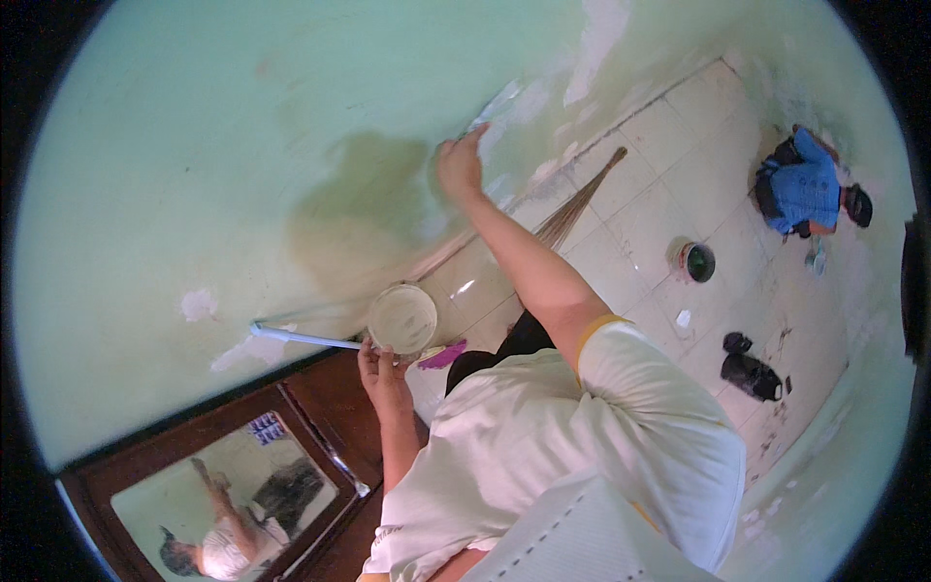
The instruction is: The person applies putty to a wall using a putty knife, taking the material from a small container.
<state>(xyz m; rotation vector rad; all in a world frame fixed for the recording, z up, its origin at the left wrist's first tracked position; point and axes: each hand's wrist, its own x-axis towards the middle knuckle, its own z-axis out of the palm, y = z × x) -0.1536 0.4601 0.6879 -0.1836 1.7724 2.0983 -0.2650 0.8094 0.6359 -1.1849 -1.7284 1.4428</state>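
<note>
The right hand [461, 165] is closed around 1 pale flat tool [498, 105], raised against the green wall [242, 145], beside whitish patches. The tool's long axis slants from the fist toward the upper right of the view, its free end pointing away from the body; the fingers hide its grip. Lower down, the left hand [387, 382] grips the near edge of 1 round bowl [402, 320], its opening turned up toward the camera; a pale, off-white material lies inside, its depth hard to tell. Also at the left hand is 1 end of a light-blue rod [305, 338], which runs leftward to the wall; whether the fingers hold it is unclear. Just beyond the bowl shows 1 purple item [443, 355], partly covered. Farther left stands 1 dark wooden cabinet [335, 398] with 1 mirror [145, 509] reflecting a person in a white top. Rightward, 1 twig broom [587, 206] lies along the wall's foot on the tiled floor [698, 126]. Beyond are 1 bucket [685, 262] with dark green contents that cannot be identified, 1 white scrap [684, 318] and 2 black objects [752, 376] close together. Farthest out, 1 co-worker [803, 184] in blue is near 1 small pale container [818, 258], whose contents are too small to tell.
</note>
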